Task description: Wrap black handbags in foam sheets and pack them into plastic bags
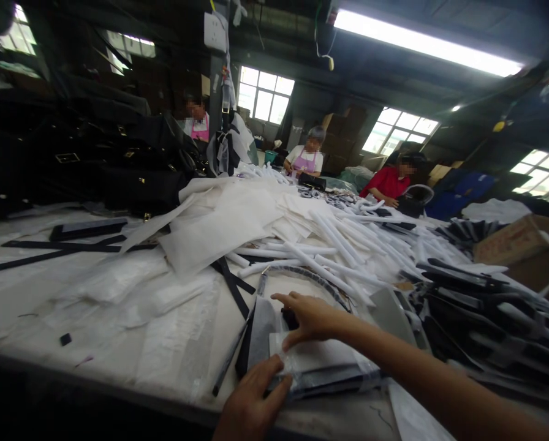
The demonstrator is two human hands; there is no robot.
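In front of me on the table lies a dark handbag [251, 349] with white paper [320, 358] and clear plastic film over it. Its arched handle [302, 269], wrapped in film, points away from me. My right hand [309, 315] is over the middle of the bag, thumb and fingers spread apart, over a small dark part I cannot make out. At the near left corner, my left hand [256, 395] has its fingers and thumb on either side of the bag's edge. A thin dark strap [228, 358] lies along the bag's left side.
Beyond the bag are heaped white sheets [228, 214] and white foam-like tubes [334, 236]. Dark strips [72, 246] and clear plastic bags [118, 275] lie left. Black bags [136, 177] are piled behind them. Dark pieces [481, 312] and a cardboard box [518, 242] stand right. Several people work across the table.
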